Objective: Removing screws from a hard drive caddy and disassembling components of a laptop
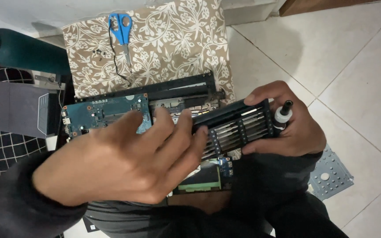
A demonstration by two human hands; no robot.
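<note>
Two hands are busy over a stripped-down laptop chassis (pixel 186 90) that lies on a floral-patterned cloth (pixel 173 39) on the floor. The right hand (pixel 287 123) is clamped around a black bit holder (pixel 239 125), a rack with rows of silver screwdriver bits, and it also pins a small driver handle (pixel 282 115) with a white collar against the palm. The left hand (pixel 124 163) is spread loose, fingertips resting on the near-left end of that rack, holding nothing that I can make out. Looks to me like the bit-picking stage; the next move would call for pinching one thin bit out without spilling the rest. A blue circuit board (pixel 106 112) sits just behind the left hand, and a smaller green board (pixel 201 178) lies nearer. Blue-handled scissors (pixel 121 26) lie at the far edge of the cloth beside a thin black wire (pixel 116 66). A grey perforated metal plate (pixel 331 176) rests on the tiles (pixel 358 66) at right. No readable labels.
</note>
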